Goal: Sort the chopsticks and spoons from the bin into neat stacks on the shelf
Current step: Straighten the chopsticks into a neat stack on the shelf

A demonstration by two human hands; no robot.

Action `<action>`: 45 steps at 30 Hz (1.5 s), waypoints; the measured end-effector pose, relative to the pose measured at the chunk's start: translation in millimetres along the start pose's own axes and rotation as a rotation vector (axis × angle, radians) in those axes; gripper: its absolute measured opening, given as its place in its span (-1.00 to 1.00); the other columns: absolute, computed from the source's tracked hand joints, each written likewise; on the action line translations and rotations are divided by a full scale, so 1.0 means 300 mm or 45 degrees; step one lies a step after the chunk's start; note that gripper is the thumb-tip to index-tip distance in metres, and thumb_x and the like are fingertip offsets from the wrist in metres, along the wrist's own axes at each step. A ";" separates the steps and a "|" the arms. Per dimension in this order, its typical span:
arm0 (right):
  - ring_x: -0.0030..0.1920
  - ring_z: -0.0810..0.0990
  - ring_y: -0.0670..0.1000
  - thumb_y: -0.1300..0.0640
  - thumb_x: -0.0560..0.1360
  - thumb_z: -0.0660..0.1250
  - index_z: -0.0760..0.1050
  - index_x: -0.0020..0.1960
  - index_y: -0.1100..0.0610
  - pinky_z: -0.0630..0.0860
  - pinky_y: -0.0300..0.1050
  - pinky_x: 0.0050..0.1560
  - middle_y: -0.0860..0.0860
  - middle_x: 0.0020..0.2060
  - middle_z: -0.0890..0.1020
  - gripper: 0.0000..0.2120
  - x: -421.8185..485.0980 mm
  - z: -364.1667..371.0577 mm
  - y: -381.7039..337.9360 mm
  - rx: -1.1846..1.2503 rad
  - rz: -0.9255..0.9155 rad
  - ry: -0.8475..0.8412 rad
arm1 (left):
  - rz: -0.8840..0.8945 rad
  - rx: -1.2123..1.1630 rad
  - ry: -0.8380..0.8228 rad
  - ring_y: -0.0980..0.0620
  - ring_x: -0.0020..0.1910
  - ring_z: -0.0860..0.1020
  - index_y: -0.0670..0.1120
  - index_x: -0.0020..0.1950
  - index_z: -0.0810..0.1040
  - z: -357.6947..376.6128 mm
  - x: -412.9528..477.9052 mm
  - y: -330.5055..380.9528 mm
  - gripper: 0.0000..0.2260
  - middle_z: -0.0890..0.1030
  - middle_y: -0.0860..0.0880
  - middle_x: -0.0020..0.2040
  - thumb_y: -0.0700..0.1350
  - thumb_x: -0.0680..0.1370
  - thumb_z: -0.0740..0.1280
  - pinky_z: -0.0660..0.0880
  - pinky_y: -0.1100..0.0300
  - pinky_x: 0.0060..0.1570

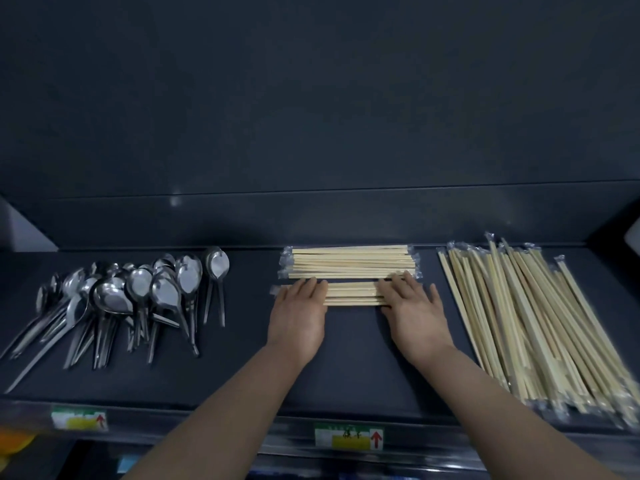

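I see both flat, open hands, left hand [300, 308] and right hand [412, 304], pressing the crosswise wrapped chopstick row [353, 294] just before the neat stack [351, 261], gripping nothing

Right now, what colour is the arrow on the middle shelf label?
Red, pointing up, on the label of green, white and yellow; head view.

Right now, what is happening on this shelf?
A person presses both hands flat on a small bundle of wrapped chopsticks, the left hand at one end and the right hand at the other, just in front of a neat stack. Spoons lie heaped at left, and loose chopsticks lie at right.
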State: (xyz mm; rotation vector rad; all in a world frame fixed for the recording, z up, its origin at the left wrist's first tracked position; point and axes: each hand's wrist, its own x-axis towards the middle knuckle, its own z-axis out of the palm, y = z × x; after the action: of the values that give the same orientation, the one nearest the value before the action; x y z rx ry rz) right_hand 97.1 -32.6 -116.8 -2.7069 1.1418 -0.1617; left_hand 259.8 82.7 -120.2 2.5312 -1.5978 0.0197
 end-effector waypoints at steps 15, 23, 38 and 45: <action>0.49 -0.40 0.06 -0.27 0.39 -0.50 -0.34 0.54 0.06 -0.35 0.17 0.45 0.03 0.51 -0.32 -0.21 -0.016 0.073 -0.027 -0.159 0.122 -0.131 | 0.146 0.034 -0.420 0.03 0.47 -0.48 0.05 0.53 -0.40 0.029 0.037 -0.028 -0.29 -0.46 0.01 0.51 0.37 0.56 -0.16 -0.37 -0.09 0.48; 0.50 -0.39 0.05 -0.17 0.63 -0.17 -0.28 0.56 0.04 -0.32 0.23 0.45 0.04 0.53 -0.29 -0.39 -0.013 0.044 -0.031 -0.110 0.130 -0.148 | 0.141 -0.041 -0.372 0.03 0.51 -0.40 0.04 0.57 -0.29 0.023 0.049 -0.022 -0.33 -0.36 0.02 0.55 0.31 0.60 -0.09 -0.32 -0.09 0.50; 0.02 0.58 0.12 0.28 0.32 0.37 0.60 0.15 0.03 0.51 -0.03 -0.09 -0.01 0.02 0.66 -0.58 -0.172 -0.184 0.330 -0.272 0.297 0.272 | 0.202 -0.581 -0.113 -0.05 0.13 0.59 -0.07 0.24 0.58 -0.088 0.117 0.490 -0.75 0.66 -0.04 0.12 -0.15 0.60 0.23 0.51 0.09 0.11; 0.24 0.45 0.04 0.18 0.54 0.22 0.50 0.27 -0.02 0.42 -0.03 0.11 -0.08 0.26 0.53 -0.67 -0.245 -0.221 0.534 -0.140 0.284 0.213 | -0.201 -0.615 -0.383 -0.02 -0.29 0.53 -0.10 -0.23 0.40 -0.064 0.178 0.765 -0.65 0.53 -0.03 -0.29 0.14 0.53 0.36 0.38 0.16 -0.35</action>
State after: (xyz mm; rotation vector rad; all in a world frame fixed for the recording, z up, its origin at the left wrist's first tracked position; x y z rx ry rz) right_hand -77.3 -98.4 -89.8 -2.6741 1.5333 -0.3038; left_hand 77.8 -59.5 -69.4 2.3332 -1.2803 -0.7047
